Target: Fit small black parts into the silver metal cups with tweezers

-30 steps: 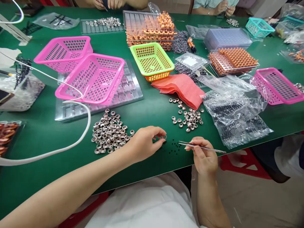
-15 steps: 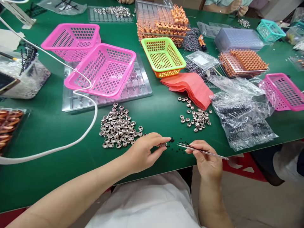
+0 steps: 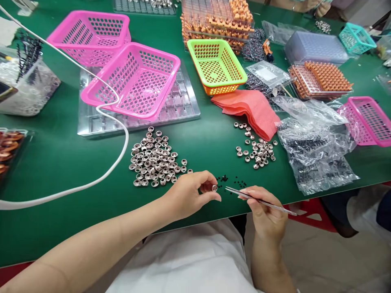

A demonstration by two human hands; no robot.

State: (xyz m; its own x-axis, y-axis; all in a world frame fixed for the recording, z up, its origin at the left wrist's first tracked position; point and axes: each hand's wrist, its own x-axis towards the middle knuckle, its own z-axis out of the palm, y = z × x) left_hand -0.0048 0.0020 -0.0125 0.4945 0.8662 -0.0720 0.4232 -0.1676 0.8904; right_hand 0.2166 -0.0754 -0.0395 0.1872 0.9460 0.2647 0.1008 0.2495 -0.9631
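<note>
Between the fingers of my left hand [image 3: 191,193] is a small round silvery metal cup [image 3: 214,188], its open side partly showing. My right hand [image 3: 265,209] grips a pair of slim metal tweezers [image 3: 259,200], their tips pointing left toward the cup but apart from it. Whether the tips pinch anything is too small to tell. Tiny black pieces [image 3: 224,178] lie scattered on the green table just beyond both hands. A large pile of the same metal cups [image 3: 154,158] spreads left of my left hand. A smaller group of cups [image 3: 261,152] lies beyond my right hand.
Two pink baskets [image 3: 175,65] stand at the left on a clear plastic tray [image 3: 186,101]. A white cable [image 3: 113,165] curves across the left side. A green basket [image 3: 241,79], a red cloth [image 3: 250,108] and plastic bags [image 3: 317,154] lie farther right. A co-worker's hand [image 3: 322,9] shows at the back.
My left fingers have curled and turned, bringing the metal cup into clearer view near the fingertips. The tweezers' tips sit slightly lower and farther left. The whole view has shifted a little.
</note>
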